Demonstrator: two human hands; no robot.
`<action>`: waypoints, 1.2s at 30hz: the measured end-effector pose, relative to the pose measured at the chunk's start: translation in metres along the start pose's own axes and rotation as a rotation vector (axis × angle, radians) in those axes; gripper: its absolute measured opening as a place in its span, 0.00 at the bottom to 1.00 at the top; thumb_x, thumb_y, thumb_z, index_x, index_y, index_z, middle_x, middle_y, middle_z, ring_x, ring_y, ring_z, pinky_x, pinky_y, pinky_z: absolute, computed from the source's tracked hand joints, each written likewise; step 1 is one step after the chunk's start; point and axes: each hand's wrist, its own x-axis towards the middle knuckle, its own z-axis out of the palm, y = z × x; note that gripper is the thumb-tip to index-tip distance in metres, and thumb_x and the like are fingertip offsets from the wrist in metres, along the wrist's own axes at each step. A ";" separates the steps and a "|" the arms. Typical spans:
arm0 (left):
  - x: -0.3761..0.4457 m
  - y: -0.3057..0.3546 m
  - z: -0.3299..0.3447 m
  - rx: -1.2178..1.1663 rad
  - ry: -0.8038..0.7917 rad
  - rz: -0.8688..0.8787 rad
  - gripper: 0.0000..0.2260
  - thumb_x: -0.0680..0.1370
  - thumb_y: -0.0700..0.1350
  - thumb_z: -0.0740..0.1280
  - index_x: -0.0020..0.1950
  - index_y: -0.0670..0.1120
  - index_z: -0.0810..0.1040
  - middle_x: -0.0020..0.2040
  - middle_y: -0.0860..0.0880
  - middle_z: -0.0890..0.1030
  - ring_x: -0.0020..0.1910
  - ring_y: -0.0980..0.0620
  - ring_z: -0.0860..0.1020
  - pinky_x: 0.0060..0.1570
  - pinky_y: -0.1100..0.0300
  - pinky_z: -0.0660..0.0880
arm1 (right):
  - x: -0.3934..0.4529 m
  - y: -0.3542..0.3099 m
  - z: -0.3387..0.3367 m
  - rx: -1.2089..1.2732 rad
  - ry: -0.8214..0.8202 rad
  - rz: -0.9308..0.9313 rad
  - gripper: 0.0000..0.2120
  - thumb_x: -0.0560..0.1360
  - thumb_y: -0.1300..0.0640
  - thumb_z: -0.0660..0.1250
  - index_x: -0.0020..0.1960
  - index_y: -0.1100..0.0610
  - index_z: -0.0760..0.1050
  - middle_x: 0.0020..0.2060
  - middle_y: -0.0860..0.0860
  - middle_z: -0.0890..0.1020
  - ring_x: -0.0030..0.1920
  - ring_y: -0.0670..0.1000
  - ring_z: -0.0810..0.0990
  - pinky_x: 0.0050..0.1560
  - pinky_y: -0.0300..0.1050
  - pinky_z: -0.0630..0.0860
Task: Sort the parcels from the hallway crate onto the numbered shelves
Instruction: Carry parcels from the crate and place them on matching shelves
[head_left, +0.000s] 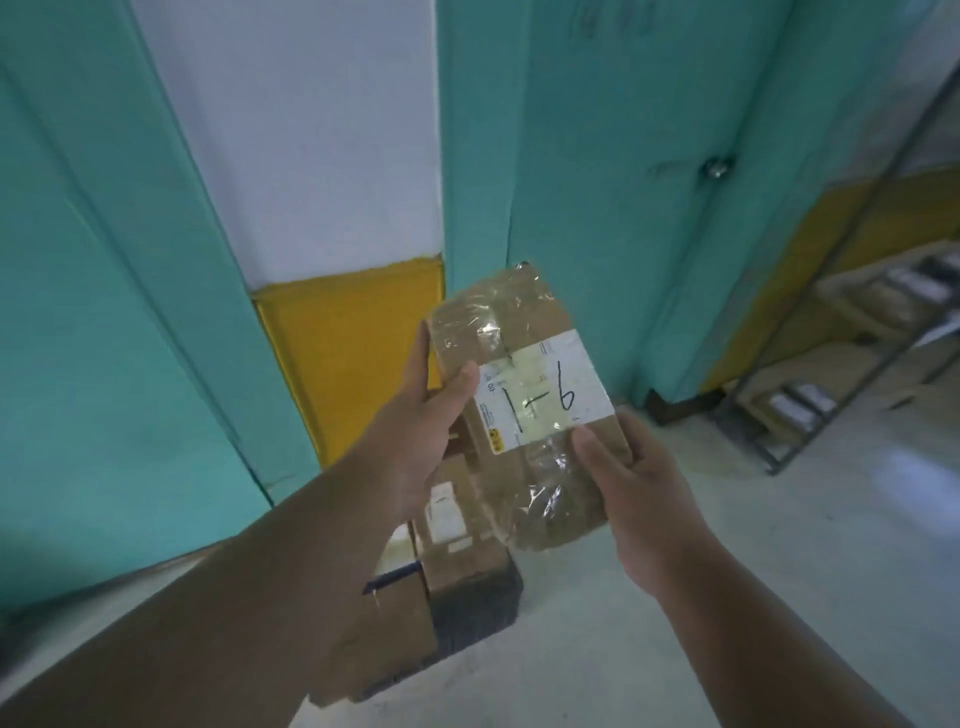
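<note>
A flat brown cardboard parcel (524, 332) wrapped in clear tape is held up in front of me. Its white label (545, 395) bears a handwritten "1-6". My left hand (426, 431) grips the parcel's left edge, thumb on the label. My right hand (634, 483) grips its lower right corner, thumb on top. Below the parcel a black crate (478, 608) stands on the floor, with more brown parcels (447, 525) in it, partly hidden by my left forearm.
Teal doors (597, 182) and a white and yellow wall section (343, 332) rise straight ahead. A grey metal shelf rack (831, 374) with cardboard parcels stands at the right. Pale concrete floor (810, 561) spreads to the right of the crate.
</note>
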 end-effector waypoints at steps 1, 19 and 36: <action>0.008 0.001 0.023 0.015 -0.050 0.002 0.32 0.79 0.53 0.66 0.75 0.73 0.54 0.57 0.53 0.85 0.58 0.47 0.83 0.57 0.42 0.79 | 0.006 -0.007 -0.019 0.015 0.041 -0.027 0.06 0.79 0.57 0.68 0.55 0.53 0.79 0.47 0.54 0.86 0.47 0.57 0.86 0.42 0.56 0.83; 0.172 -0.004 0.388 -0.080 -0.387 0.021 0.13 0.83 0.44 0.62 0.66 0.57 0.74 0.57 0.56 0.85 0.55 0.55 0.84 0.54 0.51 0.80 | 0.181 -0.131 -0.340 -0.067 0.151 -0.111 0.16 0.79 0.45 0.65 0.65 0.46 0.73 0.55 0.49 0.85 0.55 0.54 0.84 0.58 0.62 0.79; 0.318 0.015 0.759 0.236 -1.081 0.168 0.23 0.71 0.39 0.77 0.63 0.54 0.76 0.48 0.60 0.86 0.48 0.60 0.84 0.46 0.62 0.81 | 0.234 -0.257 -0.656 -0.265 0.911 -0.304 0.20 0.79 0.48 0.65 0.70 0.42 0.65 0.52 0.48 0.81 0.42 0.43 0.85 0.36 0.41 0.82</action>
